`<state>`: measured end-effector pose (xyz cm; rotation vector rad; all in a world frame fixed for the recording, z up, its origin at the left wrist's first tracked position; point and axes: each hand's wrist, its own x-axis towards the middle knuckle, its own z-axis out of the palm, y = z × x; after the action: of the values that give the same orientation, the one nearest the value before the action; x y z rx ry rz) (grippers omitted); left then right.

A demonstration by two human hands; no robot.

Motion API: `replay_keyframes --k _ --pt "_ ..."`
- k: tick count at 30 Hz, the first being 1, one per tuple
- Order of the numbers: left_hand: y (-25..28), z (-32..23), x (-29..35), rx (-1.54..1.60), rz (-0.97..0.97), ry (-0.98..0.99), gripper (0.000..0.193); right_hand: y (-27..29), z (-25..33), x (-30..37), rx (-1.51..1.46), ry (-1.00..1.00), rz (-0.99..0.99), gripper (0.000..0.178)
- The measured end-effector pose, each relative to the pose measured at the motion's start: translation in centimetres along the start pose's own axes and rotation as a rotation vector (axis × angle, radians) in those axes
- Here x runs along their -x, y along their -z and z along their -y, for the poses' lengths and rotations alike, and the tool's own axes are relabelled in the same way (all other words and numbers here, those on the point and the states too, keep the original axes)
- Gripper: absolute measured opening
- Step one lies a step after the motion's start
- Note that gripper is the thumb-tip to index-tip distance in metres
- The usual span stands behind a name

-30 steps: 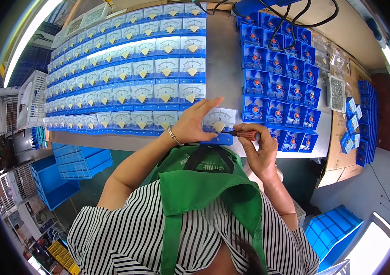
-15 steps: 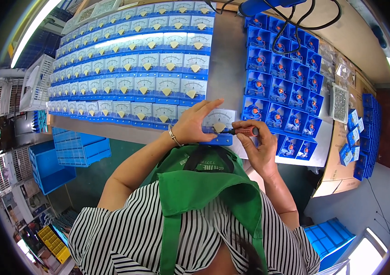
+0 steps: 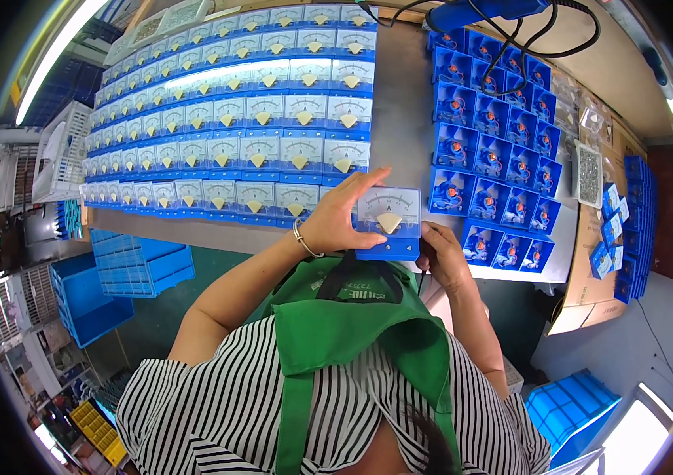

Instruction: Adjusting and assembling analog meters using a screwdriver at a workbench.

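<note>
An ammeter [image 3: 388,214] with a clear front, a cream fan-shaped piece and a blue base is held upright at the table's near edge. My left hand [image 3: 338,222] grips it from the left, thumb on the lower front and fingers along its upper left side. At its lower right edge is my right hand [image 3: 445,255], fingers curled closed. A thin dark shaft, seemingly the screwdriver's [image 3: 422,279], pokes out below those fingers; its red handle is hidden in the hand. Rows of similar meters [image 3: 257,150] stand to the left.
Open blue housings [image 3: 491,162] with wires inside fill the table's right part. A blue power tool [image 3: 483,11] with a black cable hangs at the top. A clear tray of small parts [image 3: 587,174] lies far right. Blue crates [image 3: 142,265] stand at lower left.
The screwdriver has left the ammeter's front, and its red handle no longer shows. My right hand has moved down to the meter's lower right edge. The meter is now tilted more toward me.
</note>
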<state>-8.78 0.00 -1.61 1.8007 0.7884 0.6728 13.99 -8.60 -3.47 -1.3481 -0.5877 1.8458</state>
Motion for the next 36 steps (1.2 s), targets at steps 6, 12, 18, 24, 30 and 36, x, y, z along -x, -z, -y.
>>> replay_keyframes --k 6,12,18,24,30,36 --pt "0.5 3.6 1.2 -0.092 0.1 -0.052 0.094 -0.7 -0.3 1.2 -0.13 0.043 -0.152 0.025" --pt "2.2 8.3 3.6 -0.841 0.112 -0.027 0.083 1.0 -6.6 0.7 1.371 0.427 -0.569 0.016" --pt "2.4 8.7 3.3 -0.665 0.098 -0.13 0.072 1.3 -6.4 -1.7 1.213 0.545 -0.765 0.016" --pt "5.3 0.3 1.2 -0.198 0.093 -0.103 0.075 -4.3 -2.9 -0.8 0.455 0.218 -0.309 0.016" --pt "7.0 -2.8 -0.1 -0.081 0.123 -0.174 0.079 -9.2 -1.4 -1.0 -0.331 0.328 0.013 0.015" --pt "6.7 -3.0 0.0 -0.033 0.107 -0.087 0.087 -8.4 -2.6 -1.4 -0.4 0.362 0.082 0.019"
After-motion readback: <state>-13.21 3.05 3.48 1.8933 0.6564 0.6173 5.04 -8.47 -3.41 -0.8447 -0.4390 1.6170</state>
